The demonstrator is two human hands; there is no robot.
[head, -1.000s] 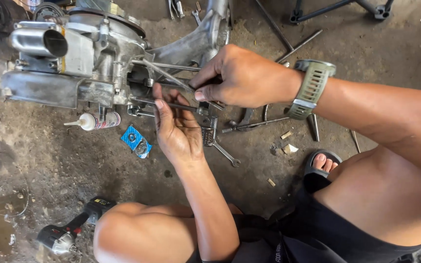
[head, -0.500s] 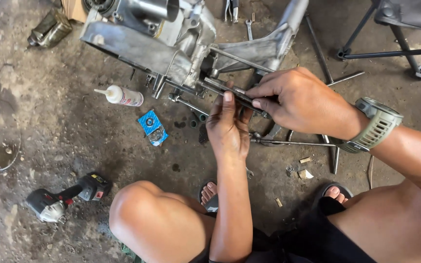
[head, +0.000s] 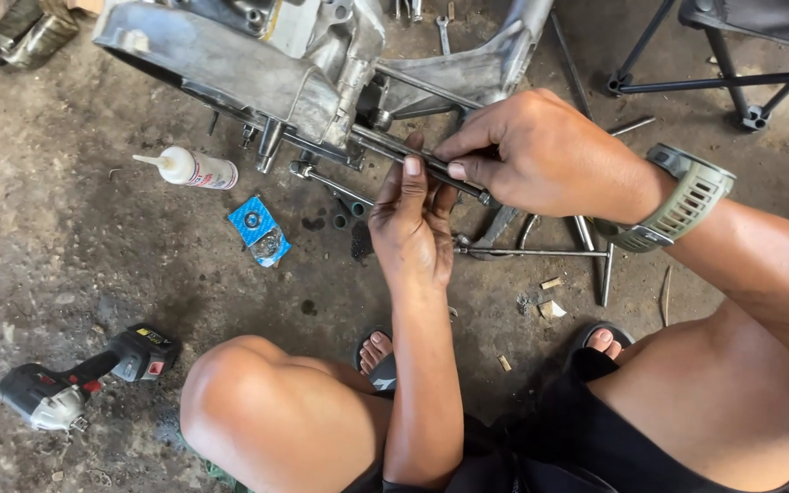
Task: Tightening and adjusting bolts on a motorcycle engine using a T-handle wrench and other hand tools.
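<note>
I logged both hands gripping the long steel rod (head: pixel 417 160): right hand (head: pixel 541 155) pinched its outer end, left hand (head: pixel 413 228) nearer the engine casing (head: pixel 230 64); rod ran diagonally from casing.

Long thin metal rod (head: pixel 417 157) — grey, lying slantwise, upper end at the aluminium engine casing (head: pixel 230 64), which rests on the floor.

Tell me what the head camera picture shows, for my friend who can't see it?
A squatting person's left hand and right hand both grip a long metal rod sticking out of a grey engine casing on a dirty concrete floor. Nearby lie a white squeeze bottle, a blue packet and a cordless power tool.
</note>
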